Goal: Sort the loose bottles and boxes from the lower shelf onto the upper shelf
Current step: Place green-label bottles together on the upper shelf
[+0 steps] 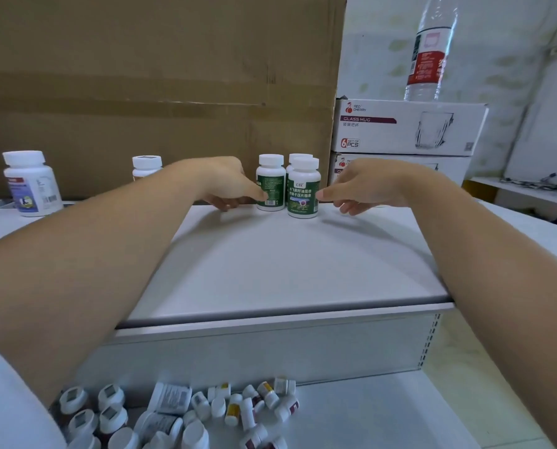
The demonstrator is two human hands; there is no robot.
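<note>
Loose bottles (249, 413) at bottom, likely light and slick, are wanting mid-body grips; we are resting left hand (222, 179), right hand (371, 183) unclenched.

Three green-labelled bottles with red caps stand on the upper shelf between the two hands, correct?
Not quite: the caps are white, not red. The head view shows the three green-labelled bottles standing on the upper shelf between the left hand and right hand.

On my feed: L forearm (92, 254) & R forearm (497, 254) bare, uncovered down to L grip (228, 186) & R grip (364, 189). Plain white sleeve (8, 400) at L upper arm, btm-left corner.
</note>
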